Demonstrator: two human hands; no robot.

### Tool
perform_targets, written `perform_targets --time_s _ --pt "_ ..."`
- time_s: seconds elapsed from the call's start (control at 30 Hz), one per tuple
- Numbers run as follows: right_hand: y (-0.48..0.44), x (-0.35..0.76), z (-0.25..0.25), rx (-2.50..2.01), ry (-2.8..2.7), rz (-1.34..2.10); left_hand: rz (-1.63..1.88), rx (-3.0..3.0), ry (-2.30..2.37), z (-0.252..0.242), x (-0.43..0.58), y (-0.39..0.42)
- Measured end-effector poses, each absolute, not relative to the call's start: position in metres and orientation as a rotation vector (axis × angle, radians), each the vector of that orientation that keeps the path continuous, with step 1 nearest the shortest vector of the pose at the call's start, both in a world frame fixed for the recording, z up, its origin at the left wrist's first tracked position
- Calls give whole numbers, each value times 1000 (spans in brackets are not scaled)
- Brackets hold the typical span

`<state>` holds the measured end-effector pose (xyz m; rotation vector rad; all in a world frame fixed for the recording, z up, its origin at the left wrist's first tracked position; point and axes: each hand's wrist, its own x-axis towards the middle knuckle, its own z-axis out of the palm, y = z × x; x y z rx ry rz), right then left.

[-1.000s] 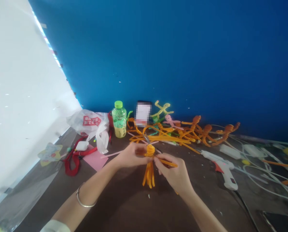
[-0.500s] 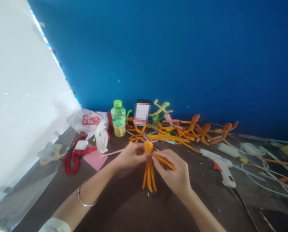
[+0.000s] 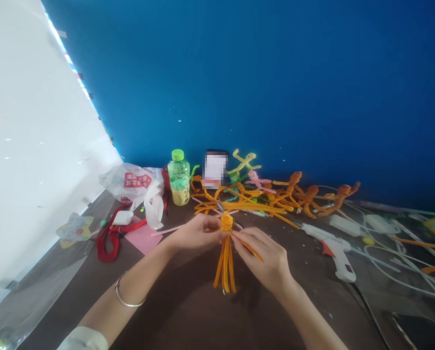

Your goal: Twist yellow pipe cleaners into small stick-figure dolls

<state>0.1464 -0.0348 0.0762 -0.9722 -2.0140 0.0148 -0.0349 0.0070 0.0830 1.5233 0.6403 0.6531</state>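
Note:
An orange pipe-cleaner figure (image 3: 226, 222) is held over the middle of the dark table. Its wrapped yellow-orange top points up, and several loose orange stems (image 3: 225, 267) hang below it. My left hand (image 3: 199, 231) pinches the wrapped part from the left, thumb and fingers closed. From the right, my right hand (image 3: 263, 255) grips a separate orange pipe cleaner (image 3: 252, 250) close under the wrapped part, with its free end lying across the fingers. Behind the figure the tip of a metal tool (image 3: 220, 205) shows; the rest of it is hidden.
Orange pipe cleaners (image 3: 253, 209) and several finished figures (image 3: 293, 189) lie along the wall. A glue gun (image 3: 334, 250) with a cable sits right. A green-capped bottle (image 3: 180, 180), a plastic bag (image 3: 133, 182), pink paper (image 3: 144, 240) and a red strap (image 3: 106, 248) stand left.
The wrapped top has turned slightly and shifted a little to the right. My right hand holds fewer visible stems across its fingers, and the hanging stems have swung slightly left.

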Motion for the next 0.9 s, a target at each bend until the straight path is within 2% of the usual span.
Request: perform_targets --time_s 0.57,0.9 --pt "-35 143 92 -1190 -1788 564 658 2075 789 103 -35 -1" --pt "-38 136 84 -1259 -1581 625 869 2223 1018 93 -23 -13"
